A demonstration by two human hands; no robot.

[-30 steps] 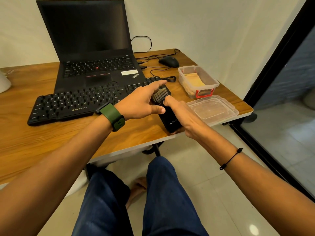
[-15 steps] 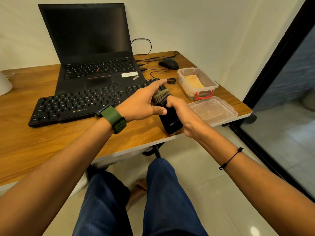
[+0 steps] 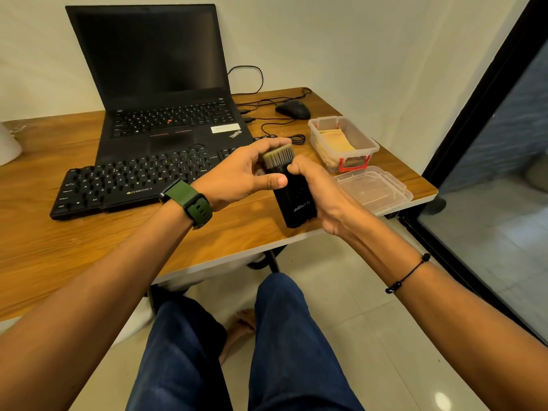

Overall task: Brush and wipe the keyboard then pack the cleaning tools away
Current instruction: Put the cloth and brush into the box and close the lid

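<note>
A black cleaning brush (image 3: 292, 200) with pale bristles at its top is held upright above the table's front edge. My right hand (image 3: 321, 191) grips its black body from the right. My left hand (image 3: 240, 175), with a green watch on the wrist, pinches the bristle end between thumb and fingers. The black external keyboard (image 3: 127, 182) lies on the wooden table (image 3: 74, 250) just left of the brush, in front of an open laptop (image 3: 166, 93). A clear box (image 3: 345, 143) with a yellow cloth inside stands to the right, its lid (image 3: 375, 189) lying nearer me.
A black mouse (image 3: 293, 109) and its cables lie behind the clear box. A white object (image 3: 9, 143) sits at the table's left edge. A dark door frame (image 3: 486, 93) runs down the right side. My knees are below the table edge.
Both hands have lifted the brush slightly toward me; the grips look the same, and the view has tilted a little.
</note>
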